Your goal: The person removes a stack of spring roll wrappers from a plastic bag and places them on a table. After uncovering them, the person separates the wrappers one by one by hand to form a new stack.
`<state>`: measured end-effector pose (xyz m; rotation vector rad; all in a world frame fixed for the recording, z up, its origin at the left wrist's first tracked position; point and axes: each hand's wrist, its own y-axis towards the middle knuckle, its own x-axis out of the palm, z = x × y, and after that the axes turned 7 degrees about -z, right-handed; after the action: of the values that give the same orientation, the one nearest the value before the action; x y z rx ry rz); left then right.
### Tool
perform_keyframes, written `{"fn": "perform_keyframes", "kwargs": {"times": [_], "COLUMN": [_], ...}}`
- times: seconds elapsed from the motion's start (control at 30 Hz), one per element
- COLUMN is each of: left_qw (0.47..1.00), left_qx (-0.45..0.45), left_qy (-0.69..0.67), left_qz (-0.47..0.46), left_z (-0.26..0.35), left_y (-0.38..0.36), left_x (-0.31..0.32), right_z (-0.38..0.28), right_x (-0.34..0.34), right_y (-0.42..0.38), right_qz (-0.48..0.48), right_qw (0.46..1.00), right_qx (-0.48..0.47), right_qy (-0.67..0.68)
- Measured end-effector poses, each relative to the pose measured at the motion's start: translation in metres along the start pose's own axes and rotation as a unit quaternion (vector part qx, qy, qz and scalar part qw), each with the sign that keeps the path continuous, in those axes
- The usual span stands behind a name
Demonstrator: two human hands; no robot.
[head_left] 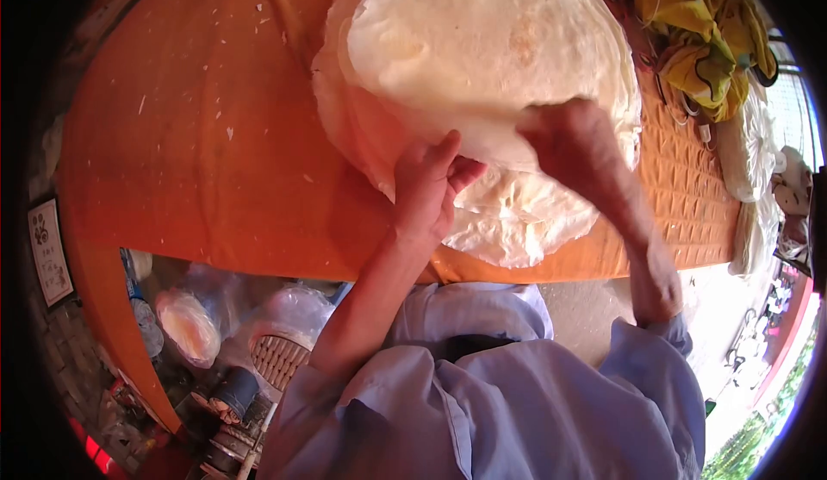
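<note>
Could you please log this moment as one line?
left hand: at thin round sheets, grip unclear | right hand: over sheets, blurred | sheets: stacked on orange table

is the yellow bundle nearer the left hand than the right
No, the yellow bundle lies toward the upper right of the view, nearer the right hand, with the left hand farther off.

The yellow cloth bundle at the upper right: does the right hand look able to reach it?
Probably yes: from the right hand, only the pale round sheets, some tabletop and a cable seem to lie before the yellow cloth bundle; nothing tall blocks the way.
</note>
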<state>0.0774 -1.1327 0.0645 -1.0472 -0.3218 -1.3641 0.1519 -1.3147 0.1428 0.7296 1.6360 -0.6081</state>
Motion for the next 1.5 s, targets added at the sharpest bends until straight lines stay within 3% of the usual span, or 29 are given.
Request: {"fn": "perform_keyframes", "kwargs": {"times": [0.07,0.1,0.13,0.2,0.23,0.3,0.37,0.43,0.53,0.6,0.73,0.87,0.9,0.97,1.1,1.17,1.2,1.23,1.3,1.33,1.37,1.4,1.43,1.47,1.5], "left_qw": [1.0,1.0,0.999,0.999,0.999,0.998,0.997,0.996,0.996,0.997,0.999,0.999,0.997,0.995,0.98,0.994,0.997,0.995,0.995,0.995,0.996,0.993,0.988,0.98,0.982], "left_qx": [0.007,0.008,0.01,0.011,0.008,0.0,-0.007,0.006,0.011,-0.005,0.029,0.02,0.008,-0.009,-0.003,0.003,0.005,0.001,0.002,0.005,-0.006,-0.021,-0.034,-0.048,-0.038], "left_qy": [0.001,0.012,0.022,0.032,0.032,0.038,0.049,0.056,0.043,0.01,0.014,-0.035,-0.053,-0.078,-0.134,-0.087,-0.062,-0.054,-0.011,0.011,0.062,0.105,0.148,0.189,0.179], "left_qz": [0.013,0.024,0.033,0.039,0.039,0.047,0.055,0.068,0.072,0.08,0.036,-0.032,-0.055,-0.058,-0.146,-0.073,-0.038,-0.086,-0.097,-0.101,-0.071,-0.039,-0.005,0.029,0.04], "left_z": [0.0,-0.002,-0.003,-0.003,-0.002,-0.001,-0.001,-0.004,-0.015,-0.019,-0.033,-0.034,-0.033,-0.02,-0.023,-0.003,0.004,0.001,0.007,0.009,0.009,0.008,0.006,0.004,0.003], "left_y": [0.003,0.006,0.009,0.011,0.005,-0.008,-0.016,-0.021,-0.027,-0.029,-0.033,-0.031,-0.032,-0.037,-0.034,-0.032,-0.029,-0.024,-0.025,-0.026,-0.028,-0.03,-0.033,-0.034,-0.033], "left_x": [0.013,0.016,0.018,0.017,0.012,0.004,0.001,0.004,0.003,0.003,-0.013,-0.027,-0.037,-0.017,-0.031,-0.001,0.01,-0.011,-0.008,-0.008,-0.011,-0.008,-0.001,0.003,0.005], "right_z": [0.018,0.034,0.042,0.078,0.094,0.076,0.004,-0.022,-0.017,-0.026,-0.041,-0.066,-0.068,-0.065,-0.042,-0.034,-0.03,-0.026,-0.002,0.011,0.047,0.05,0.041,0.025,0.015], "right_x": [-0.039,-0.072,-0.1,-0.146,-0.175,-0.188,-0.158,-0.109,0.009,0.043,0.016,0.044,0.038,0.032,0.062,0.067,0.065,0.061,0.052,0.022,0.018,-0.033,-0.077,-0.109,-0.121], "right_y": [0.012,0.019,0.024,0.024,0.004,-0.023,-0.02,-0.009,0.0,-0.004,0.006,0.003,-0.006,-0.028,-0.043,-0.029,-0.022,-0.016,0.001,0.014,0.024,0.03,0.025,0.026,0.008], "right_qz": [0.114,0.03,0.107,0.185,0.118,0.064,0.101,0.095,0.014,-0.031,0.034,0.013,-0.074,0.001,0.069,0.139,0.097,0.055,-0.017,-0.035,0.147,0.127,0.112,0.233,0.196], "right_qw": [0.993,0.995,0.99,0.941,0.889,0.867,0.967,0.992,0.999,0.999,0.996,0.993,0.983,0.985,0.994,0.987,0.992,0.994,0.998,0.999,0.987,0.989,0.989,0.968,0.972], "right_qx": [0.005,0.049,0.039,0.178,0.101,0.03,0.052,0.049,0.026,0.03,-0.005,-0.033,0.007,0.004,0.008,0.008,0.013,0.02,0.024,0.027,-0.062,-0.026,0.083,0.072,0.111], "right_qy": [-0.004,-0.086,-0.079,-0.22,-0.43,-0.494,-0.228,-0.07,0.015,0.027,0.078,0.112,0.165,0.174,0.084,0.075,0.083,0.089,0.046,0.021,0.015,-0.067,0.038,-0.059,-0.066]}}
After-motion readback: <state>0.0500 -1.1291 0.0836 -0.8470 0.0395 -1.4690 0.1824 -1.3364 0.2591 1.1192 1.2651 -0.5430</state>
